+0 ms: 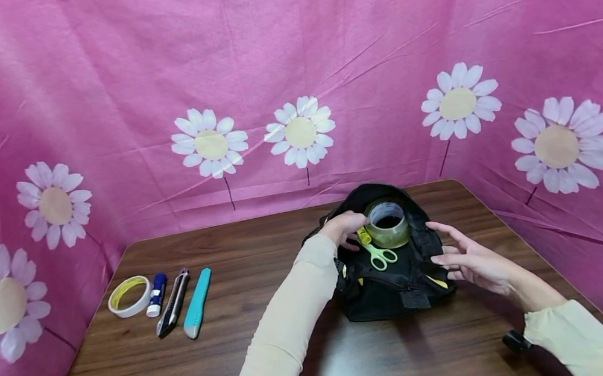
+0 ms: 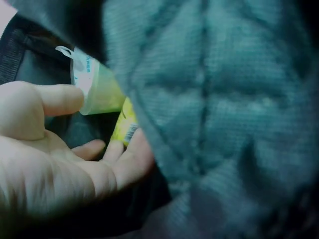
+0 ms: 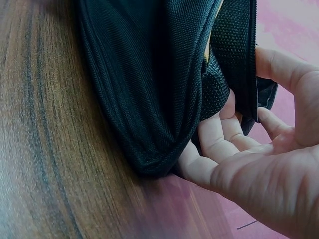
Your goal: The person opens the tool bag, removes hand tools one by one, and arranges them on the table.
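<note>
A black fabric bag (image 1: 383, 295) lies unzipped on the table, its mouth wide. Inside it are a roll of clear packing tape (image 1: 390, 235), light-green-handled scissors (image 1: 382, 259) and a yellow tube (image 1: 363, 235) with a barcode. My left hand (image 1: 342, 227) reaches into the bag at its left side. In the left wrist view, its fingertips touch the yellow tube (image 2: 124, 130) and the thumb lies by the tape roll (image 2: 99, 92); a bag flap hides part of both. My right hand (image 1: 478, 265) holds the bag's right side, with fingers at a strap (image 3: 217, 89) and thumb at the zipper edge.
On the table's left lie a masking tape roll (image 1: 129, 296), a blue-and-white glue stick (image 1: 156, 295), a black utility knife (image 1: 173, 303) and a teal cutter (image 1: 198, 304). A pink flowered cloth (image 1: 287, 44) hangs behind the wooden table (image 1: 253, 247).
</note>
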Demonstrator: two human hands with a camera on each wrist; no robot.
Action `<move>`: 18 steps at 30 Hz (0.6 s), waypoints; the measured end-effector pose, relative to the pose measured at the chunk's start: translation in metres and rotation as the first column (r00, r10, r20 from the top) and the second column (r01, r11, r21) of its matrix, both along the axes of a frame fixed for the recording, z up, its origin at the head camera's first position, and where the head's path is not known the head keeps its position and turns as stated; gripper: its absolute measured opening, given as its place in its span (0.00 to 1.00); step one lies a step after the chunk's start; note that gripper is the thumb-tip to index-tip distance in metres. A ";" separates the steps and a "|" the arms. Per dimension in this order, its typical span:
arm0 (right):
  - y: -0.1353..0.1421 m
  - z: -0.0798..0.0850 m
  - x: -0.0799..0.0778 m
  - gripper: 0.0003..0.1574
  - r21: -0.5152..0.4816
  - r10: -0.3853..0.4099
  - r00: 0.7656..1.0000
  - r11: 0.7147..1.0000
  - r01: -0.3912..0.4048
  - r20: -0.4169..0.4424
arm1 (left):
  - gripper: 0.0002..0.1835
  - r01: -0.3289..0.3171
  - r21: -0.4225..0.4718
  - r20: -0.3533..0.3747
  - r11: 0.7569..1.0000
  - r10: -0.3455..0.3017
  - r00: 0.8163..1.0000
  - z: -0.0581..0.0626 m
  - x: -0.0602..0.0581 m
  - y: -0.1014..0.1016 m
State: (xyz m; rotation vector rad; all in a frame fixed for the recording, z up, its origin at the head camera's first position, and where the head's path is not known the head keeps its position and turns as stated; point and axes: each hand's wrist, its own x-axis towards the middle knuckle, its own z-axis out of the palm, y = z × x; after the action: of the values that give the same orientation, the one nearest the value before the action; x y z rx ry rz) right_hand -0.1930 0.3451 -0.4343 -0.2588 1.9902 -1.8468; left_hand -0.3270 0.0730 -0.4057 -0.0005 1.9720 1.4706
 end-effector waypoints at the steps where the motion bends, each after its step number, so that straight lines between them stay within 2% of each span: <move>1: 0.000 0.000 0.000 0.47 0.001 -0.003 1.000 1.000 0.003 0.000 | 0.20 -0.012 -0.004 0.001 1.000 0.012 1.000 -0.001 0.000 0.001; 6: -0.002 0.001 0.000 0.47 0.011 -0.019 1.000 1.000 0.019 -0.002 | 0.22 -0.047 0.001 0.002 0.999 0.047 0.999 -0.005 -0.002 0.003; 9: -0.002 0.002 0.000 0.47 0.014 -0.024 1.000 1.000 0.024 -0.006 | 0.23 -0.043 0.024 0.016 0.999 0.043 0.999 -0.007 -0.002 0.003; 14: -0.003 0.000 0.000 0.48 0.008 -0.014 1.000 1.000 0.014 0.007 | 0.16 -0.034 0.051 0.052 0.998 0.031 0.998 -0.011 -0.001 0.001; 18: -0.004 0.000 0.001 0.48 0.019 -0.023 1.000 1.000 0.023 0.008 | 0.10 -0.036 0.063 0.044 0.997 0.034 0.998 -0.016 -0.001 0.002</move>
State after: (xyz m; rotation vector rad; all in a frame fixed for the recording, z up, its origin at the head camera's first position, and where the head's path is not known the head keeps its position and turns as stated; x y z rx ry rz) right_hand -0.1924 0.3413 -0.4345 -0.2228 2.0126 -1.8390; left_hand -0.3278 0.0748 -0.4219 -0.0388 1.8987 1.5430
